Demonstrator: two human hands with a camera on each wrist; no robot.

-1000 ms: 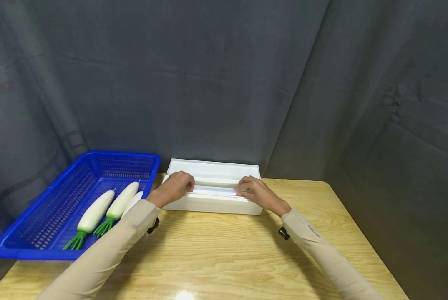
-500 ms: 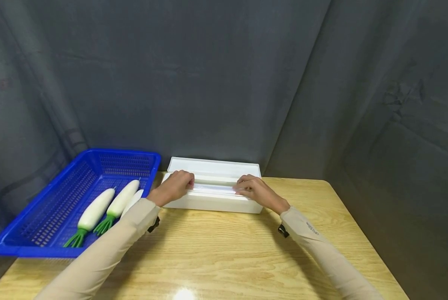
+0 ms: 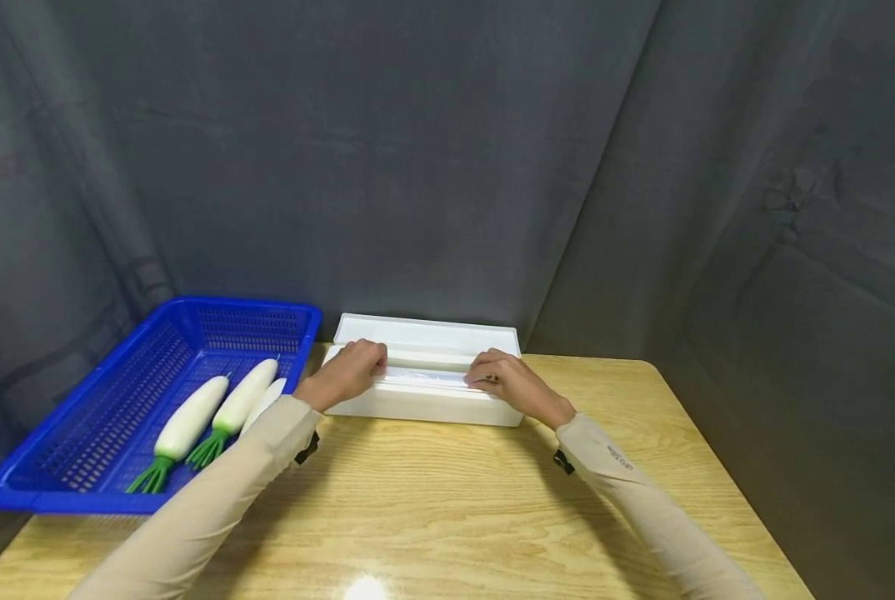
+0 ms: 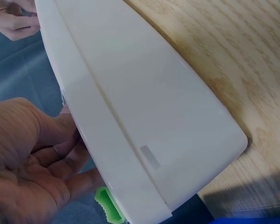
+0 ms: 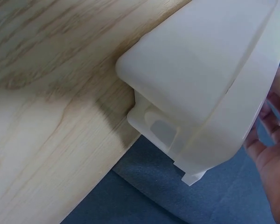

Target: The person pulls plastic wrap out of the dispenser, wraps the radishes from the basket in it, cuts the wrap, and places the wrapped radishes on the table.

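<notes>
A long white cling film box (image 3: 425, 406) lies at the back of the table, its lid (image 3: 428, 333) raised against the curtain. A shiny strip of clear film (image 3: 425, 379) spans its opening. My left hand (image 3: 353, 369) pinches the film at the left part of the opening. Farther right, my right hand (image 3: 509, 379) pinches it with bent fingers. In the left wrist view, the box's front hides the left fingertips, and a green piece (image 4: 108, 205) shows by its end. The right wrist view has the right hand (image 5: 275, 140) behind the box edge, fingertips partly hidden.
A blue basket (image 3: 42, 503) stands on the left of the wooden table (image 3: 417, 508). Inside lie a white radish (image 3: 192, 421) with green stems, another radish (image 3: 247, 398) and a white object (image 3: 266, 400) partly behind the left sleeve. Dark curtains (image 3: 417, 167) enclose the table.
Hardly anything differs. Both hands stay at the box opening, and the glare on the film strip shifts slightly. The view has tilted a little.
</notes>
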